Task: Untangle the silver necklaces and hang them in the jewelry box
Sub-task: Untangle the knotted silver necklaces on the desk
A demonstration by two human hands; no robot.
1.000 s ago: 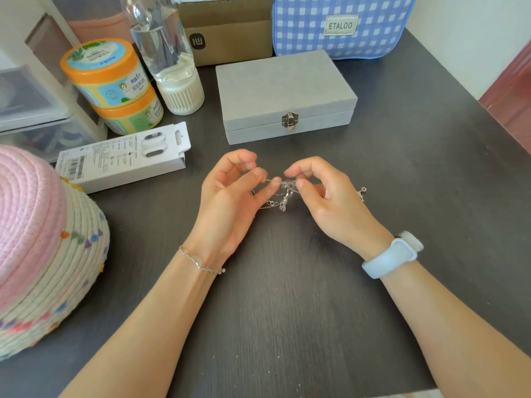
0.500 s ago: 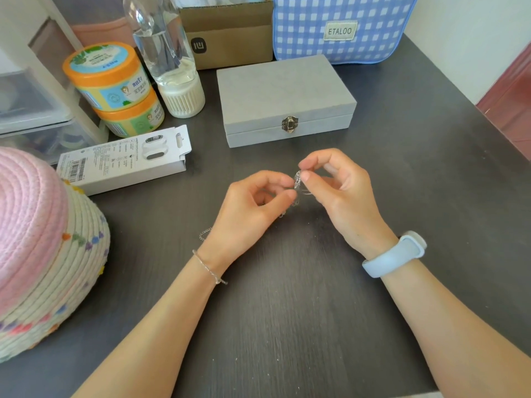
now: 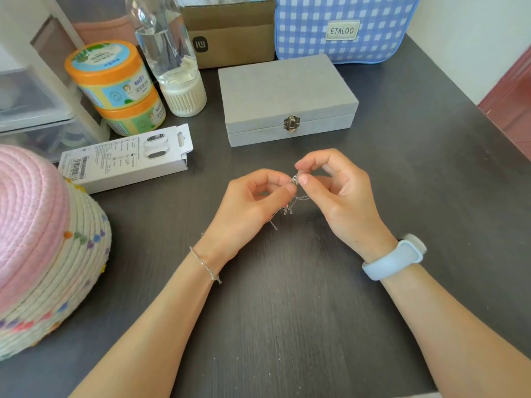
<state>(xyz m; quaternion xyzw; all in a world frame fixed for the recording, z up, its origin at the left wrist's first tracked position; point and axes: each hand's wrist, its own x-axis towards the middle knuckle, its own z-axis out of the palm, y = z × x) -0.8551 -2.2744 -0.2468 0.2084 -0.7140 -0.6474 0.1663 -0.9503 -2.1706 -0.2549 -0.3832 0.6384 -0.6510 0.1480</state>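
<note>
A tangle of thin silver necklaces (image 3: 290,206) hangs between my two hands just above the dark table (image 3: 287,326). My left hand (image 3: 247,208) pinches the chains between thumb and curled fingers. My right hand (image 3: 342,193) pinches a small clasp or knot at the top of the tangle with thumb and forefinger. Loose chain ends dangle below the fingers, and part of the tangle is hidden behind my left hand. The grey jewelry box (image 3: 284,93) sits shut behind the hands, its brass latch (image 3: 291,123) facing me.
A pink and white woven hat (image 3: 43,242) fills the left side. A white product box (image 3: 126,156), two stacked orange jars (image 3: 115,84), a clear bottle (image 3: 169,53), a cardboard box (image 3: 230,33) and a blue checked bag (image 3: 344,24) line the back.
My hands drew closer together and lifted the tangle slightly. The left hand turned from palm-up to fingers curled, and the right hand now pinches the top of the tangle.
</note>
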